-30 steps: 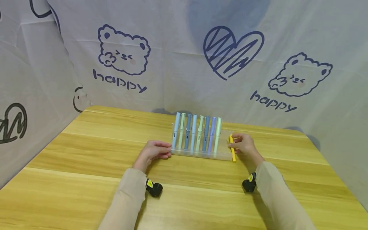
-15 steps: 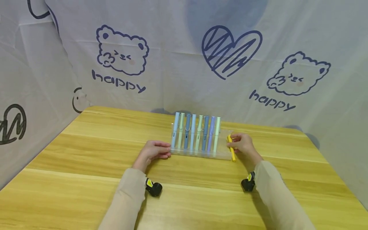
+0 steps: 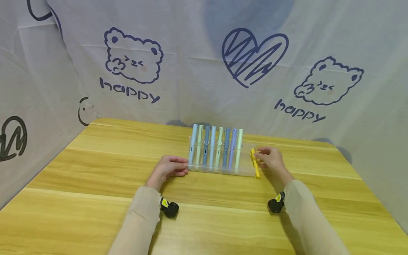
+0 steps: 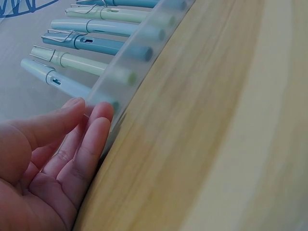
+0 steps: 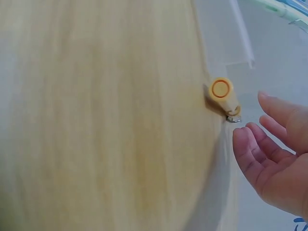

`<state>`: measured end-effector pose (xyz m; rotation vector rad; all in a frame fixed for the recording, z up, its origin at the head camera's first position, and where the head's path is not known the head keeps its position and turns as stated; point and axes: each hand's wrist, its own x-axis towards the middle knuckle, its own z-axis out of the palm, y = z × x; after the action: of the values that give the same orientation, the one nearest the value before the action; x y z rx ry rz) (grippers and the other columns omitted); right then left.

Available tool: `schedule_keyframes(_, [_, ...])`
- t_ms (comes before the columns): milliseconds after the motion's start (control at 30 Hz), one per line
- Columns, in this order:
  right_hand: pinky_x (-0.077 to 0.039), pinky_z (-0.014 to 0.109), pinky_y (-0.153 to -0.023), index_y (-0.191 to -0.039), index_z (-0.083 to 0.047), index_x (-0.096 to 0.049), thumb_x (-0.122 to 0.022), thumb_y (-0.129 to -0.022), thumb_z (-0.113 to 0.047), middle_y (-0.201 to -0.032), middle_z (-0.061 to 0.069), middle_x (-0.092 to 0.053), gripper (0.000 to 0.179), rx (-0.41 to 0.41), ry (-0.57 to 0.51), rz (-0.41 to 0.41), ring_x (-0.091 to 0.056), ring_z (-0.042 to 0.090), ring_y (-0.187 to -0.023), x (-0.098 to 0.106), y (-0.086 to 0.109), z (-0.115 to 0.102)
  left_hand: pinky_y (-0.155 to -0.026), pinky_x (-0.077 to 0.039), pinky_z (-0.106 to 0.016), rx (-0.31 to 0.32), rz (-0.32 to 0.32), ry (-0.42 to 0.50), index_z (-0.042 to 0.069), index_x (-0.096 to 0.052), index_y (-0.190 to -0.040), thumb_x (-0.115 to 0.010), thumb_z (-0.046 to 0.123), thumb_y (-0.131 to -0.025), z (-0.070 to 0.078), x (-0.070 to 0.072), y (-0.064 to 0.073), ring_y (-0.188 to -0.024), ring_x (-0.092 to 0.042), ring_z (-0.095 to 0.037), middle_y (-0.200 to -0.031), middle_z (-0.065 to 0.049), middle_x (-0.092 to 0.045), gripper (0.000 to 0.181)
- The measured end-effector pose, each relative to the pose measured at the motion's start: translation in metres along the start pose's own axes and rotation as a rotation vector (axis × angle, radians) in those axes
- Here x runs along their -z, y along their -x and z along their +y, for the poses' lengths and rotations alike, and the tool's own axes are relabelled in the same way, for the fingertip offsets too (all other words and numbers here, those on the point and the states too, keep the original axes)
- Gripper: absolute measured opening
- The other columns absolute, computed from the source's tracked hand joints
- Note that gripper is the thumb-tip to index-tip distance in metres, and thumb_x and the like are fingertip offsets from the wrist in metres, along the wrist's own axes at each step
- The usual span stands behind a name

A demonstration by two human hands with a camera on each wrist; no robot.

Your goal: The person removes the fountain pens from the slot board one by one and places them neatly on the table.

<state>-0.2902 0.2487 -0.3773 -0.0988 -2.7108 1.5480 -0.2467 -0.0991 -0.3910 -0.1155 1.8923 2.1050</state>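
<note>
A clear plastic pen stand [image 3: 220, 170] holds a row of capped fountain pens [image 4: 91, 42] in light blue, pale green, dark blue and purple, all leaning back. At its left end, my left hand [image 3: 170, 167] pinches the edge between thumb and fingers, as the left wrist view [image 4: 57, 163] shows closer. A yellow fountain pen [image 3: 255, 164] lies tilted along the stand's right end; the right wrist view shows its round end [image 5: 221, 89] and wire clip. Beside it is my right hand [image 3: 271, 159]. Its thumb and fingers stand apart, with a small gap to the pen in the right wrist view.
The wood-grain table [image 3: 207, 223] extends around the stand on every side. A white cloth [image 3: 191, 88] with bear, heart and "happy" drawings hangs behind it. Each wrist carries a small black camera [image 3: 170, 209].
My right hand's fingers have parted from the yellow pen they pinched before, and the pen stays at the stand's right end. The left hand keeps its place; the head view shifts slightly.
</note>
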Motion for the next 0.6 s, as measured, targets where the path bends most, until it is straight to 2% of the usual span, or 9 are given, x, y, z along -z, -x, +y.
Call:
schedule_keyframes(233, [-0.054, 0.029, -0.051, -0.099, 0.012, -0.057, -0.062, -0.084, -0.006, -0.077, 0.005, -0.06, 0.025, 0.082, 0.017, 0.092, -0.055, 0.013, -0.058, 0.005, 0.008, -0.007, -0.062, -0.055, -0.027, 0.0, 0.017, -0.014, -0.015, -0.053, -0.11, -0.058, -0.007, -0.083, 0.0, 0.0, 0.0, -0.062, -0.062, -0.016, -0.075, -0.013, -0.065, 0.029])
schedule_keyframes(333, [-0.055, 0.031, -0.053, -0.099, 0.014, -0.057, -0.061, -0.083, -0.004, -0.075, 0.004, -0.06, 0.024, 0.101, -0.023, 0.117, -0.055, 0.01, -0.06, 0.007, 0.01, -0.009, -0.064, -0.055, -0.028, -0.011, 0.011, -0.017, -0.014, -0.056, -0.107, -0.06, -0.005, -0.082, -0.002, 0.002, -0.002, -0.064, -0.063, -0.018, -0.076, -0.016, -0.065, 0.027])
schedule_keyframes(367, [-0.055, 0.032, -0.053, -0.099, 0.014, -0.057, -0.061, -0.083, -0.003, -0.075, 0.003, -0.059, 0.024, 0.107, -0.039, 0.122, -0.055, 0.009, -0.06, 0.007, 0.011, -0.01, -0.063, -0.055, -0.028, -0.029, -0.016, -0.003, -0.012, -0.059, -0.104, -0.062, -0.004, -0.081, -0.004, 0.004, -0.005, -0.064, -0.064, -0.018, -0.076, -0.016, -0.065, 0.024])
schedule_keyframes(467, [-0.055, 0.032, -0.052, -0.095, 0.013, -0.058, -0.062, -0.082, -0.002, -0.073, 0.002, -0.059, 0.02, 0.131, -0.094, 0.139, -0.055, 0.006, -0.061, 0.007, 0.011, -0.009, -0.063, -0.055, -0.029, -0.037, -0.033, 0.001, -0.01, -0.061, -0.101, -0.063, -0.003, -0.08, -0.005, 0.006, -0.006, -0.066, -0.064, -0.02, -0.077, -0.017, -0.065, 0.022])
schedule_keyframes(567, [-0.055, 0.03, -0.051, -0.09, 0.006, -0.061, -0.064, -0.081, -0.005, -0.072, -0.001, -0.059, 0.015, 0.154, -0.155, 0.137, -0.056, 0.007, -0.061, 0.008, 0.009, -0.004, -0.063, -0.055, -0.028, -0.029, -0.025, -0.003, -0.011, -0.059, -0.104, -0.062, -0.004, -0.081, -0.004, 0.004, -0.005, -0.065, -0.064, -0.019, -0.076, -0.016, -0.065, 0.024])
schedule_keyframes(600, [-0.055, 0.029, -0.051, -0.088, 0.004, -0.062, -0.066, -0.08, -0.006, -0.072, -0.001, -0.06, 0.013, 0.158, -0.186, 0.136, -0.056, 0.007, -0.061, 0.008, 0.006, -0.001, -0.064, -0.055, -0.028, -0.013, 0.001, -0.016, -0.013, -0.057, -0.107, -0.06, -0.005, -0.082, -0.002, 0.002, -0.003, -0.065, -0.064, -0.018, -0.076, -0.015, -0.065, 0.026])
